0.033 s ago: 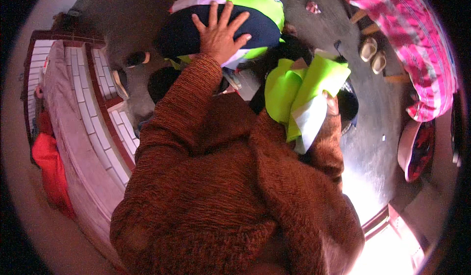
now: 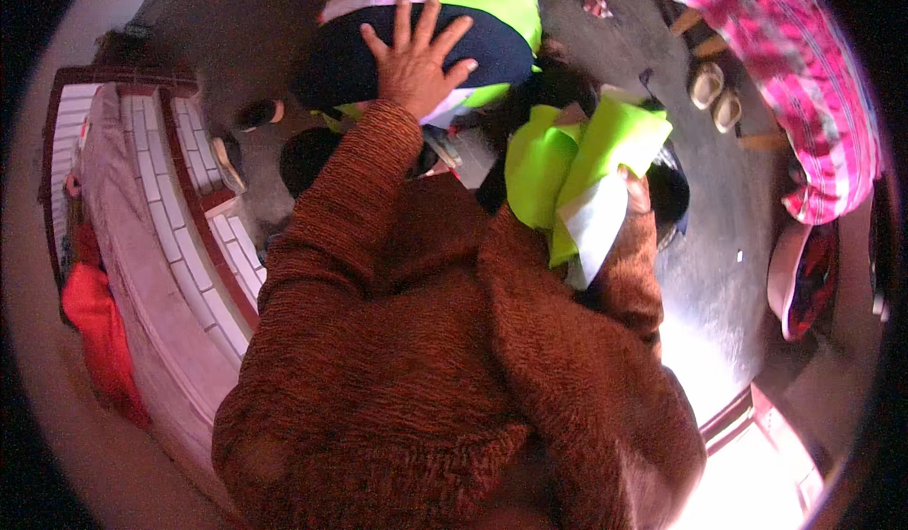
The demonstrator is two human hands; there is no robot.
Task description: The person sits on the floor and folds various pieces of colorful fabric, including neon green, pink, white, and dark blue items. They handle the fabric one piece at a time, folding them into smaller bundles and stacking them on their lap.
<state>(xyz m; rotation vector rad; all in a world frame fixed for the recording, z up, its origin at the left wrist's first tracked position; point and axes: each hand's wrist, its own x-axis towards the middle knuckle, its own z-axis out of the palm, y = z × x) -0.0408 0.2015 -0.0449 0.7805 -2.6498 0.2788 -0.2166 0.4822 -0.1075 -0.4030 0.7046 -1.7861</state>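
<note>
My left hand (image 2: 416, 67) is spread wide, fingers fanned and palm down, on the navy face of a bundle (image 2: 336, 57) edged in neon yellow and white. My right hand (image 2: 637, 194), lower and off to the right, grips a neon cloth (image 2: 615, 138) that rises in folds above it, a white part dipping to its left; some of the fingers are hidden. Brown knit sleeves (image 2: 355, 185) run up to both wrists. Beyond my right hand, up and to the right, a pair of pale shoes (image 2: 706, 86) sits on the grey floor (image 2: 714, 275), near a checked pink cloth (image 2: 804, 67). Farther right of that hand stands a basin (image 2: 781, 275). Well to the lower left of my left hand hangs a red cloth (image 2: 99, 327).
</note>
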